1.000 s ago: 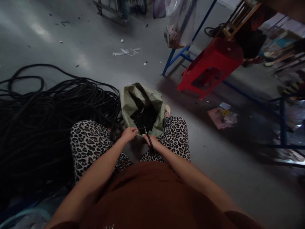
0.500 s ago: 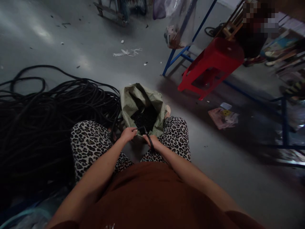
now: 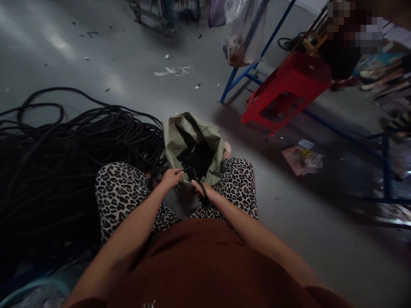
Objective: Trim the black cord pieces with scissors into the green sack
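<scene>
Grey floor (image 3: 135, 92) surrounds the work position; a red stool (image 3: 284, 92) and a blue frame (image 3: 237, 83) stand forward and to the right of both grips.

Left grip (image 3: 171, 178): fingertips pinched on a thin black cord (image 3: 186, 170), its short end directed toward the right grip. Holding it close to the end presumably keeps the free part short and steady. Right grip (image 3: 203, 190): closed around the handles of scissors (image 3: 204, 197), blades pointing forward, just beside the cord end; whether the blades are parted or touch the cord cannot be told.

Sack (image 3: 173, 143): directly ahead of both grips, between the patterned trouser legs (image 3: 239, 179), which probably keep it upright. Its mouth is spread toward the grips, and dark contents (image 3: 202, 157) lie inside, likely so that anything released there drops in. Rope heap (image 3: 109, 132): left of the left grip, apparently for short reach; any link to the held cord is not visible.

Change from the half-second-earlier frame: the left grip sits slightly farther left relative to the sack, and the cord end projects less clearly toward the blades. The right grip keeps nearly the same hold.
</scene>
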The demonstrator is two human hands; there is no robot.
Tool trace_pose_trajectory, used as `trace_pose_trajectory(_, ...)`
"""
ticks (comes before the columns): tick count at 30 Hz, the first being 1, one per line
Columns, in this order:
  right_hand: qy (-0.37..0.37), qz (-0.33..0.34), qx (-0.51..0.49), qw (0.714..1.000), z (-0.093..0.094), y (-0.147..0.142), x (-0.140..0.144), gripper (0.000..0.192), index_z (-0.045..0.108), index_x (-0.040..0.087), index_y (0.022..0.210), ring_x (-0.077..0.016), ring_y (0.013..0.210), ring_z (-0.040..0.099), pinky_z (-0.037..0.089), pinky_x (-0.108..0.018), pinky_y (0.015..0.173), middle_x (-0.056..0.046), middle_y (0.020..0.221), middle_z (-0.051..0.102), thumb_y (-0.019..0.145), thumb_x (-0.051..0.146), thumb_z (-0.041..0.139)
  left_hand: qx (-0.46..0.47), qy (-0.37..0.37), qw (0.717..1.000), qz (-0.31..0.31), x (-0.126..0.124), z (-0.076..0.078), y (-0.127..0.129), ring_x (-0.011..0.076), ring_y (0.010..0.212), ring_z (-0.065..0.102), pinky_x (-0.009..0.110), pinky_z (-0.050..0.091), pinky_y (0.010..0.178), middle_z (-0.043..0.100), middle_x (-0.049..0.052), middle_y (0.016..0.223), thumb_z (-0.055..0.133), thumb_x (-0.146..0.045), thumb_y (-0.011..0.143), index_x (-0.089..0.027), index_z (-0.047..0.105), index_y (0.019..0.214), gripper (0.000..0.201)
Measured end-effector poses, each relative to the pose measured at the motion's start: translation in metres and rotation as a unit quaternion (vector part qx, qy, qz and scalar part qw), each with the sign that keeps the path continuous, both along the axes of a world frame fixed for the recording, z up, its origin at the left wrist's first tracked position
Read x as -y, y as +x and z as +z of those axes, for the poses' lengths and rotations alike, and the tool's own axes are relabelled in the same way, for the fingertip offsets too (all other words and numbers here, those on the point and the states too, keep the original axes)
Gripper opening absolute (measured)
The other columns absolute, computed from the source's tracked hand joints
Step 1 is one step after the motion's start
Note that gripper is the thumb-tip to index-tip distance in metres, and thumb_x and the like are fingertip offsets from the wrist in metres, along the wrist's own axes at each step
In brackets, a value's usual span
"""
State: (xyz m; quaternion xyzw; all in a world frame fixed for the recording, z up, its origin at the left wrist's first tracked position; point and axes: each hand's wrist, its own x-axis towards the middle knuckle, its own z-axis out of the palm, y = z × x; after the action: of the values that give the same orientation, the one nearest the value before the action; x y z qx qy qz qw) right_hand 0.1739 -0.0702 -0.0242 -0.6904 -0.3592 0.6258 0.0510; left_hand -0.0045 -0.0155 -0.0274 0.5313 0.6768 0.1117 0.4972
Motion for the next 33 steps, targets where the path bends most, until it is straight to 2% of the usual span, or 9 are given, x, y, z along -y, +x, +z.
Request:
trace_pose_trajectory(7,0.009,0.031,-0.011,0.999,-0.003,0.0,0.0,0.055,0.056,0.012,0.07,-0.0129,0.043,0.053,0.04,-0.02,0.043,-0.001,0.047,0.05,0.084,0.063,0.042,0.021,-0.003,0.999,-0.027,0.003,0.003,0.003,0.0065,0.041,0.045,0.019,0.037,0.043,0.062,0.0,0.063,0.051,-0.031,0.081,-0.013,0.062,0.115,0.041)
trace_pose_trajectory(18,0.032,0.068,0.003,0.997,0.013,-0.001,0.0,0.055,0.062,0.01,0.081,-0.0146,0.05,0.056,0.042,-0.022,0.049,-0.004,0.054,0.056,0.086,0.061,0.041,0.016,-0.012,0.998,-0.064,0.005,0.002,0.003,0.0065,0.041,0.045,0.019,0.037,0.043,0.063,0.001,0.064,0.052,-0.032,0.08,-0.013,0.063,0.114,0.04)
trace_pose_trajectory(29,0.043,0.062,-0.047,0.996,0.014,0.001,0.0,0.057,0.062,0.01,0.081,-0.0129,0.05,0.054,0.041,-0.021,0.048,-0.004,0.059,0.056,0.082,0.065,0.044,0.039,-0.045,0.996,-0.07,0.005,0.008,0.004,0.0051,0.04,0.043,0.018,0.036,0.042,0.062,0.0,0.065,0.051,-0.03,0.081,-0.015,0.063,0.115,0.039)
trace_pose_trajectory(33,0.049,0.077,-0.013,0.996,0.011,0.001,0.0,0.059,0.063,0.01,0.076,-0.0139,0.05,0.055,0.044,-0.022,0.05,-0.006,0.056,0.057,0.082,0.065,0.044,0.041,-0.049,0.995,-0.071,0.005,0.013,0.005,0.0056,0.04,0.044,0.018,0.035,0.041,0.062,0.0,0.066,0.05,-0.03,0.081,-0.014,0.062,0.115,0.039)
